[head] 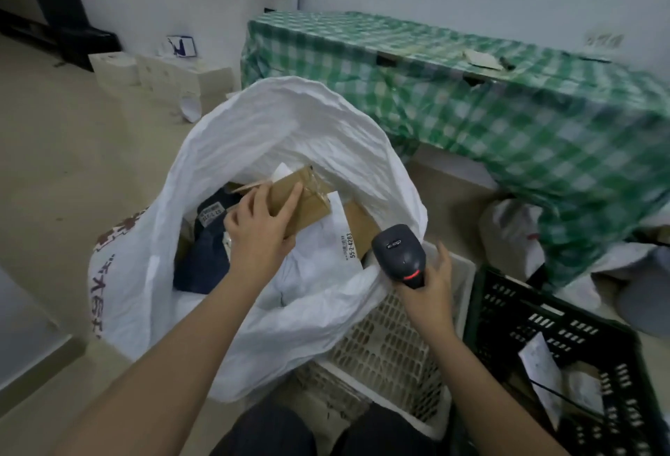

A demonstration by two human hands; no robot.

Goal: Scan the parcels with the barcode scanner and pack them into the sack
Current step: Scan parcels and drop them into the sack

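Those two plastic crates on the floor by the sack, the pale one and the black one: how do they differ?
The cream crate is pale with rounded oval slots; the black crate is dark with narrow rectangular slots. The white sack drapes over the cream crate, while the black crate stands apart from it, farther right. Papers or parcels lie inside the black crate; the cream crate's contents cannot be seen. Both are perforated plastic crates.

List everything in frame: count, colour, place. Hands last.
sack: 1, white, centre floor, mouth open
cardboard parcel: 1, brown, inside the sack mouth, under the left hand
white mailer: 1, white, in the sack
dark parcel: 1, navy, in the sack, left side
barcode scanner: 1, black, in the right hand
cream crate: 1, under the sack's right edge
black crate: 1, lower right
checked cloth: 1, green and white, over the table behind
left hand: on the cardboard parcel
right hand: grips the scanner
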